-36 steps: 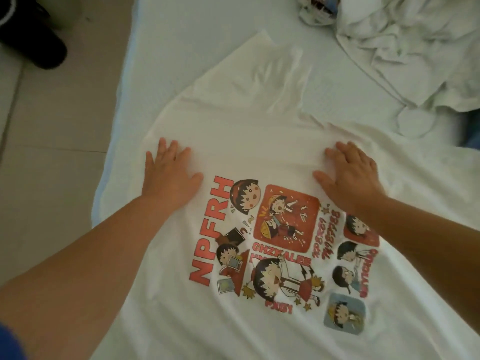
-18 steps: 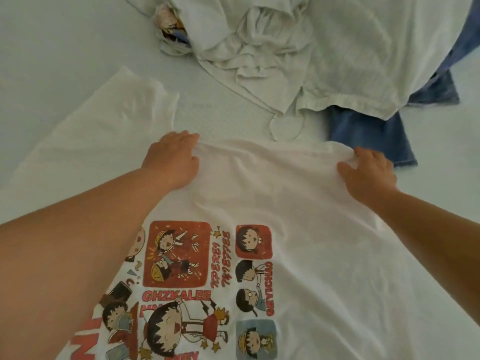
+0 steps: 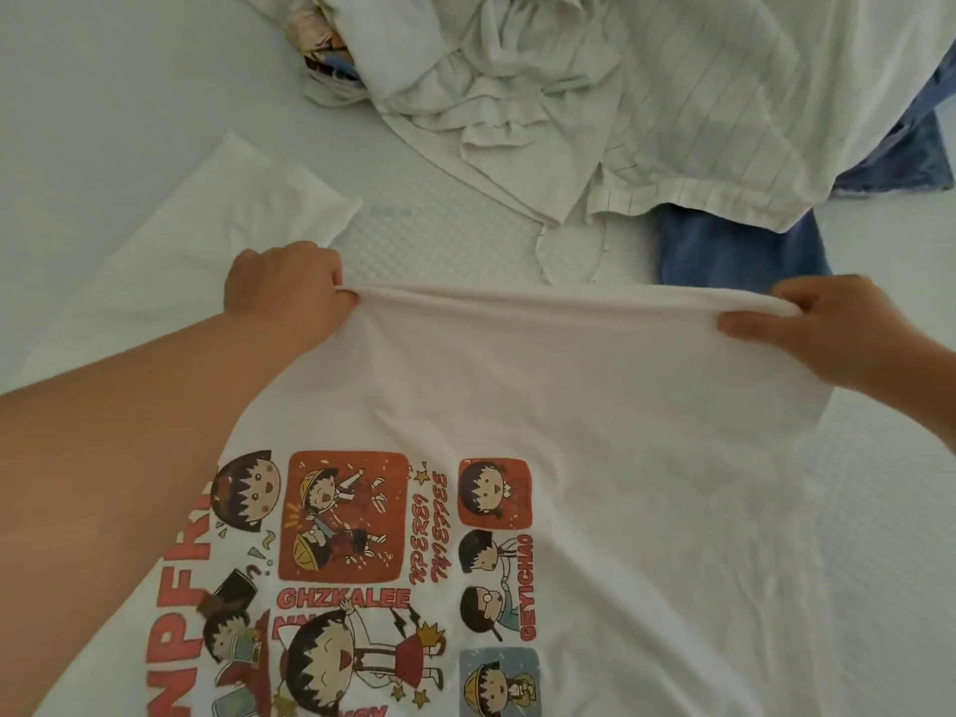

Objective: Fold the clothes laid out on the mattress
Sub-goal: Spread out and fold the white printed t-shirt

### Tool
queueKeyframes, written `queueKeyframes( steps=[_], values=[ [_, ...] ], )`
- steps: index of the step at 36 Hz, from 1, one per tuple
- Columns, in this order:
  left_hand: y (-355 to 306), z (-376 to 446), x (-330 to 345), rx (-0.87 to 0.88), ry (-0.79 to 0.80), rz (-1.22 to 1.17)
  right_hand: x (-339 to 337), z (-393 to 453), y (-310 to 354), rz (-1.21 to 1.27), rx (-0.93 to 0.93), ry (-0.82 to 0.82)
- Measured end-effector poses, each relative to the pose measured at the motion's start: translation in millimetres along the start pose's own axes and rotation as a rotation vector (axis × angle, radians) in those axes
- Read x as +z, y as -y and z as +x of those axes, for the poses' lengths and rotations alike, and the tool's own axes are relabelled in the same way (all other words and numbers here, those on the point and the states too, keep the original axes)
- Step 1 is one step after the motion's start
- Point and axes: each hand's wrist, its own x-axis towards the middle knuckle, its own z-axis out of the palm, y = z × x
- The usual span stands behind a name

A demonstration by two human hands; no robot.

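Currently left hand [image 3: 289, 292] and right hand [image 3: 827, 323] each grip the T-shirt [image 3: 595, 432] far edge, taut between them; next, likely fold it toward the print.

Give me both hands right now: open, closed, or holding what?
Left hand: closed, gripping the far edge of the white T-shirt.
Right hand: closed, pinching the same edge further right.

The white T-shirt [image 3: 595, 406] carries a cartoon print with red lettering. "GHZKALEE" runs under the red panel at centre. "GEYICHAO" stands vertically at about 3 o'clock of it. Large letters "NPFR" climb the 9 o'clock side, partly hidden by the forearm.
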Motion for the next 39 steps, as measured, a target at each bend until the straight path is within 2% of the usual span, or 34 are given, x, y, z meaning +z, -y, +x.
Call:
queueKeyframes(
  steps=[3, 7, 9, 13, 17, 19, 23, 27, 31, 36, 39],
  values=[
    [5, -2, -4, -0.002, -0.018, -0.05, -13, 3, 1, 0.052, 0.034, 0.056],
    [16, -11, -10, 0.011, -0.086, -0.092, -26, 3, 6, 0.091, 0.066, 0.258],
    [21, -18, -12, 0.031, -0.098, -0.152, -29, -1, 2, 0.094, 0.078, 0.297],
    [27, -30, -20, 0.003, -0.106, -0.305, -30, -10, -9, 0.104, 0.117, 0.24],
    [25, -34, -29, -0.037, -0.135, -0.37, -34, -21, -12, 0.548, 0.269, 0.191],
    [23, -36, -32, -0.062, -0.138, -0.383, -39, -28, -9, 0.675, 0.317, 0.201],
    [24, -38, -33, -0.106, -0.112, -0.386, -42, -47, 0, 0.681, 0.365, 0.219],
    [22, -39, -32, -0.131, -0.099, -0.387, -36, -57, 8, 0.68, 0.366, 0.173],
    [19, -41, -29, -0.143, -0.095, -0.381, -30, -55, 17, 0.949, 0.351, 0.069],
    [15, -40, -28, -0.145, -0.098, -0.391, -24, -51, 13, 1.137, 0.369, 0.126],
    [14, -41, -30, -0.165, -0.094, -0.413, -29, -53, 9, 1.339, 0.375, 0.082]
  ],
)
